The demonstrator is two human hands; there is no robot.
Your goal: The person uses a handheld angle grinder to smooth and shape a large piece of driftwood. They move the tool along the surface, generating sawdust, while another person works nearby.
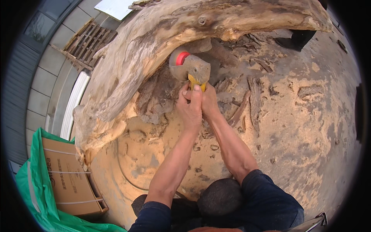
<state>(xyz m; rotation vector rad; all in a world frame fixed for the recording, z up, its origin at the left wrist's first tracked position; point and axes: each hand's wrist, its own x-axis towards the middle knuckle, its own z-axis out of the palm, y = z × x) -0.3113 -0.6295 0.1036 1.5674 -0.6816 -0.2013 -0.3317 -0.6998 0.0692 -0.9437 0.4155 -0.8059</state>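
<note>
A dusty angle grinder (199, 69) with a yellow body and a red ring by its round, pale head is held out ahead of me. My left hand (189, 106) is closed on its yellow body, thumb on top. Beside it, my right hand (209, 101) wraps the same body from the right, its fingers partly hidden. The grinder's head is next to the inner side of a big curved driftwood log (154, 38), which arches over from left to right. Whether the head touches the wood I cannot tell.
Bark strips (254, 100) and tan sawdust (293, 127) cover the ground to the right. A dark cord (125, 176) curves over the ground at left. A cardboard box (69, 174) in green sheeting (33, 189) stands at lower left. A wooden pallet (87, 44) lies beyond the log.
</note>
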